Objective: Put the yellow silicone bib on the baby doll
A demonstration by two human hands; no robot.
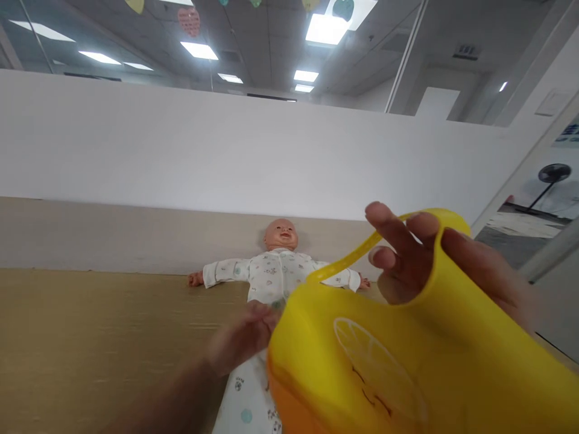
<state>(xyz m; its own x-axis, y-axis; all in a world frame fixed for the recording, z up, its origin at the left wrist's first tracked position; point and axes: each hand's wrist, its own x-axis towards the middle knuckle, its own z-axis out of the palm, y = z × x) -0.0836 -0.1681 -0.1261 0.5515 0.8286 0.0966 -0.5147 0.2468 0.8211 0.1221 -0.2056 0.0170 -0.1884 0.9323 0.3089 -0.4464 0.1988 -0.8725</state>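
Note:
A yellow silicone baby bib (398, 343) with a lemon-slice face and an orange lower part hangs close in front of me, tilted. My right hand (407, 259) grips it by the neck edge, some fingers showing through the neck opening beside the curved strap. Left of the bib is my left hand (244, 337), smeared by motion, its fingers stretched toward the bib's edge; their tips are partly hidden, and I cannot tell whether they touch it. Behind lies a baby doll (271, 274) on its back, arms spread, in a white printed sleepsuit. The bib covers part of its body.
The doll lies on a tan padded surface (113, 325) with a beige raised back edge (113, 235). Beyond stands a white wall (203, 150) with glass panels above. A black fan (554, 173) shows past the opening at right.

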